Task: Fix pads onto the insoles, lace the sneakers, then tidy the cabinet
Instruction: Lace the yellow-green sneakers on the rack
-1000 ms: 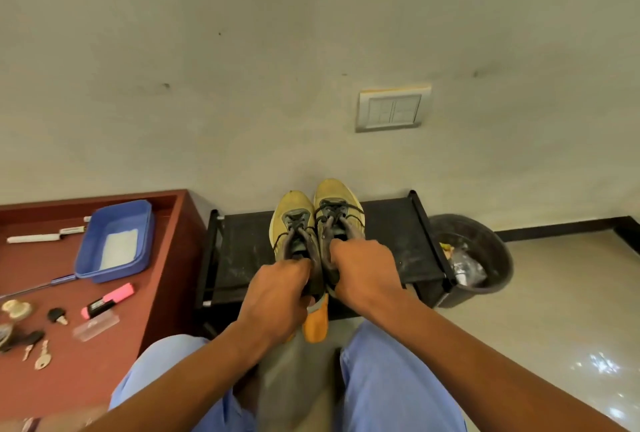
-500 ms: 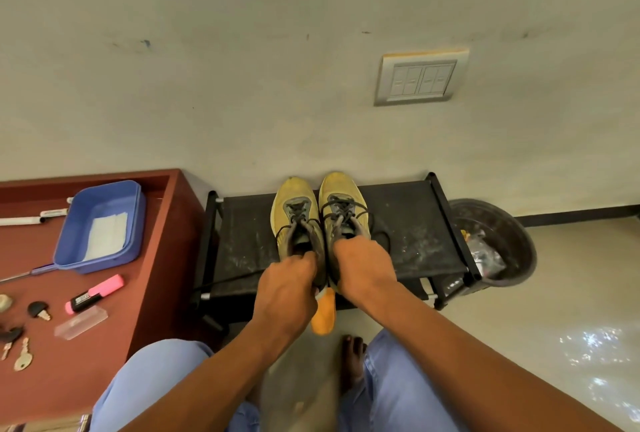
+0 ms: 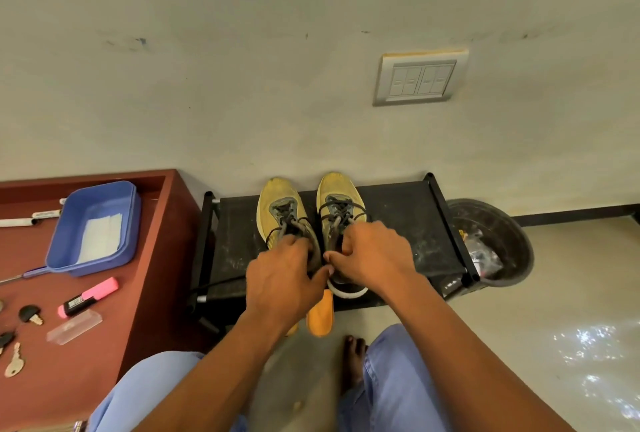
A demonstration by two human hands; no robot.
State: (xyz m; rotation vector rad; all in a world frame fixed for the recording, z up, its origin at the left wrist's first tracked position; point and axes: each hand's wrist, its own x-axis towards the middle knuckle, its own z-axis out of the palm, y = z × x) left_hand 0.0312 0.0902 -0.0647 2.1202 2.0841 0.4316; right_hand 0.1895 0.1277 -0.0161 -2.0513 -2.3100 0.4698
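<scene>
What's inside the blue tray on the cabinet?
The blue tray holds pale, flat sheets on its floor, possibly pads; I cannot tell how many. Nothing else shows, though the near wall hides part of the floor.

left sneaker (image 3: 278, 210): yellow, dark laces, toe at the wall | right sneaker (image 3: 341, 205): same, side by side | orange insole (image 3: 320, 314) sticking out near

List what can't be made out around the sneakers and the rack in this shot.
- Head view: heel openings of both sneakers, covered by the left hand and right hand; insoles inside unseen.
- Head view: lace ends, lost under the fingers.
- Head view: lower part of the black rack, hidden by its top shelf.
- Head view: contents of the black bin, too small to identify.
- Head view: items at the red table's left edge, cut off.
</scene>
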